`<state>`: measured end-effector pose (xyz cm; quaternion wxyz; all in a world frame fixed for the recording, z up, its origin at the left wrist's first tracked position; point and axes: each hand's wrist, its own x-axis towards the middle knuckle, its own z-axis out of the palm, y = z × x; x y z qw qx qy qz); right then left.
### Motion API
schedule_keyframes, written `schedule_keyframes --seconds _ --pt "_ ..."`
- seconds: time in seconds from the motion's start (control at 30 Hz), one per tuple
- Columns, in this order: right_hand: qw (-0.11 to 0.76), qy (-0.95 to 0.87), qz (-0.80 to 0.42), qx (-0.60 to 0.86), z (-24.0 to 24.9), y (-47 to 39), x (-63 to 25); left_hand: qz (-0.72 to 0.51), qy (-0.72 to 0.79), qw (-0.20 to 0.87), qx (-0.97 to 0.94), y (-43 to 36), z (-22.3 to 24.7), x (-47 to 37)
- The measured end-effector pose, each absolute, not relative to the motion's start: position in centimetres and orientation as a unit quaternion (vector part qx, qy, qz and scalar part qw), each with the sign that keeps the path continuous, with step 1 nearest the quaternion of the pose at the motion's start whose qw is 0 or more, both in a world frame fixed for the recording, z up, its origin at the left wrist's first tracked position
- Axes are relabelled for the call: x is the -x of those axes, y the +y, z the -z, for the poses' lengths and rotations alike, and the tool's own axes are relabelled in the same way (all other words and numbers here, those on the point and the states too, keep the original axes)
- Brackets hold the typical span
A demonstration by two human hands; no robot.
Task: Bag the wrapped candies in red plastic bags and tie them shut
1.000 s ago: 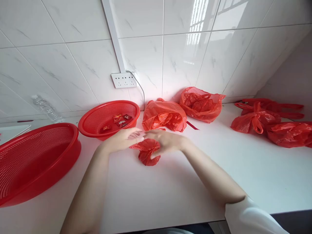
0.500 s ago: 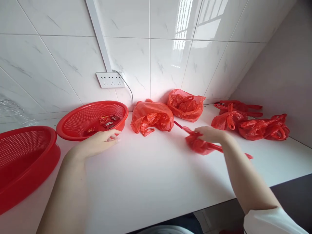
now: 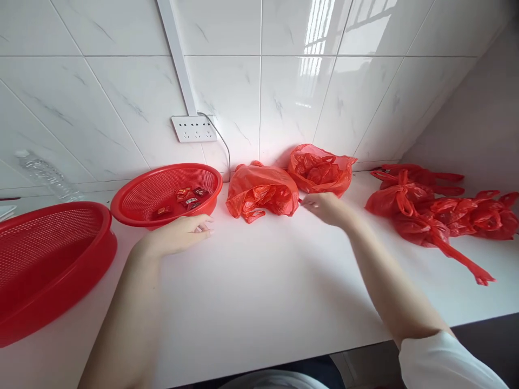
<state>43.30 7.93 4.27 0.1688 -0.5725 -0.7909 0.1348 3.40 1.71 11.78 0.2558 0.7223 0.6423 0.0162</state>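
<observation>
My left hand (image 3: 186,233) rests on the white table with its fingers loosely apart and nothing in them, just before a red colander (image 3: 140,201). Several small wrapped packets (image 3: 188,199) lie inside that colander. My right hand (image 3: 326,208) reaches over the table, fingers stretched out over a thin dark red strip, most of which they hide. To its left lies a crumpled red plastic bag (image 3: 259,186) with its mouth towards me. Behind the hand, another open red plastic bag (image 3: 320,167) stands against the wall. Tied, filled red bags (image 3: 421,229) lie bunched at the right.
A second red colander (image 3: 87,265) stands at the near left, with a clear plastic bottle (image 3: 51,175) behind it. A socket panel (image 3: 194,129) with a cable is on the tiled wall. The white table (image 3: 251,302) ends at a front edge close to my body.
My right hand has let go of a tied red bag, which now lies with the others at the right, and has moved left to the strip. The left hand stays put; the view shifted slightly.
</observation>
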Motion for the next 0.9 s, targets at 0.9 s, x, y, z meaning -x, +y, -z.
schedule_keyframes --seconds 0.9 --pt "0.419 -0.752 -0.485 0.153 -8.9 5.3 -29.7 -0.372 0.517 0.276 -0.72 3.2 -7.6 -8.8"
